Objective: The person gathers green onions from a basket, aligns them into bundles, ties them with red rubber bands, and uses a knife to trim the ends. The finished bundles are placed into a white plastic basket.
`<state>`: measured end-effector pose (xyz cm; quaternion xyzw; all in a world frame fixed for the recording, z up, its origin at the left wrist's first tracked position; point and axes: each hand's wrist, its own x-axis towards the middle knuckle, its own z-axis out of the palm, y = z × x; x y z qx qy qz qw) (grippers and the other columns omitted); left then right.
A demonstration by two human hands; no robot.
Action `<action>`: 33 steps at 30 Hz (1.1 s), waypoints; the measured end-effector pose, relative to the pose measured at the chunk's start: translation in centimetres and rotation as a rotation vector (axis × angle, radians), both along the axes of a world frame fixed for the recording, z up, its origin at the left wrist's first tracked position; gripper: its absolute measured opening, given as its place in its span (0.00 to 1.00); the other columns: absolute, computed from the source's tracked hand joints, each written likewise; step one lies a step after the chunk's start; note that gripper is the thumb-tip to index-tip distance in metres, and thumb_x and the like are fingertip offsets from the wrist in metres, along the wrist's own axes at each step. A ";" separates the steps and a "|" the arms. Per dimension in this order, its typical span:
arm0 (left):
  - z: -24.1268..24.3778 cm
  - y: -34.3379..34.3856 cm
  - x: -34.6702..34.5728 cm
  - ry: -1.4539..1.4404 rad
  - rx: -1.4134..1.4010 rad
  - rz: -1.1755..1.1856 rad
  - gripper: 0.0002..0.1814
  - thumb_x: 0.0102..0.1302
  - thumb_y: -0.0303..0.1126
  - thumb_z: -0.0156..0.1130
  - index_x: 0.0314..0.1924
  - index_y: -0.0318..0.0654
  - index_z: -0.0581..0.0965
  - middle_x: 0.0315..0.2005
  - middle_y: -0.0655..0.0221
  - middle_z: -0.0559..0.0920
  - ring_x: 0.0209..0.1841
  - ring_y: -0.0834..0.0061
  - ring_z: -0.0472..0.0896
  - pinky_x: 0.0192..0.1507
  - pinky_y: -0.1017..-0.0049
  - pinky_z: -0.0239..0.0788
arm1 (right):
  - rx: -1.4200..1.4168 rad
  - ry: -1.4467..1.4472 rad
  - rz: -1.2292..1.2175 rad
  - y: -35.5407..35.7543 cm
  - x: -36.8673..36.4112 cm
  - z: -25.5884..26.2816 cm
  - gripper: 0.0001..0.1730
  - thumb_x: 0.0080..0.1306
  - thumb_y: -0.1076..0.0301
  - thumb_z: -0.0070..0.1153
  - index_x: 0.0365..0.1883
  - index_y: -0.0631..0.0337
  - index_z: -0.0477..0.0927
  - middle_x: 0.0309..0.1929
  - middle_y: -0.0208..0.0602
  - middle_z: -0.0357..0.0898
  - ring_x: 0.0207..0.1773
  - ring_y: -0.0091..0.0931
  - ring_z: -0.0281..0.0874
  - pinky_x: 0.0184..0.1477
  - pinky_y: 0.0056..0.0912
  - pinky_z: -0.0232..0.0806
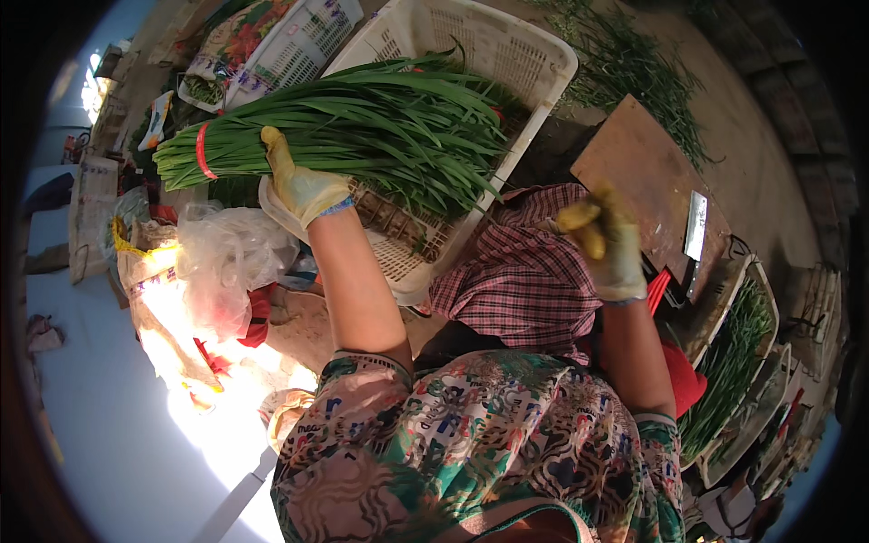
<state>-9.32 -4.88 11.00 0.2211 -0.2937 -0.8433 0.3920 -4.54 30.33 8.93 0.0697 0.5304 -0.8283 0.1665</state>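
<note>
A large bundle of long flat green leaves, likely garlic chives (pixel 353 122), lies across a white plastic crate (pixel 468 271). A red band (pixel 202 151) circles its stem end at the left. My left hand (pixel 299 180), in a yellow-stained glove, is at the bundle's near side with the thumb over the leaves; its other fingers are hidden. My right hand (pixel 601 241), also gloved and slightly blurred, is raised over the near-left edge of a brown board (pixel 655 176), apart from the bundle. Its fingers are curled, and whether they hold anything is unclear. A cleaver (pixel 695 227) lies on the board.
A crate of green leaves (pixel 736 353) stands at the right. Loose greens (pixel 638 75) lie on the ground beyond the board. Another white crate (pixel 292 51) is at the upper left. Clear plastic bags (pixel 231 251) and an open sack (pixel 149 271) are at the left.
</note>
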 end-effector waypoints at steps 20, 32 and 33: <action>-1.6 4.2 -1.3 0.111 -0.215 -0.290 0.26 0.70 0.44 0.65 0.63 0.39 0.75 0.60 0.61 0.79 0.59 0.56 0.77 0.63 0.53 0.70 | 0.170 0.114 0.047 -4.4 0.0 8.6 0.18 0.75 0.55 0.56 0.40 0.65 0.82 0.33 0.40 0.88 0.22 0.19 0.77 0.22 0.21 0.66; -6.4 -4.3 -4.5 0.196 0.298 -0.500 0.36 0.72 0.64 0.49 0.65 0.43 0.74 0.64 0.58 0.76 0.65 0.50 0.72 0.68 0.42 0.61 | 0.867 0.245 0.029 14.5 7.2 -2.5 0.22 0.75 0.64 0.57 0.63 0.65 0.78 0.48 0.35 0.84 0.48 0.21 0.78 0.53 0.24 0.70; -7.3 -5.4 -4.7 0.264 0.355 -0.561 0.36 0.71 0.64 0.50 0.65 0.43 0.75 0.65 0.58 0.76 0.65 0.50 0.72 0.68 0.41 0.61 | 0.733 0.185 0.048 12.5 6.6 0.2 0.21 0.75 0.65 0.56 0.63 0.64 0.78 0.48 0.34 0.84 0.48 0.21 0.78 0.52 0.24 0.70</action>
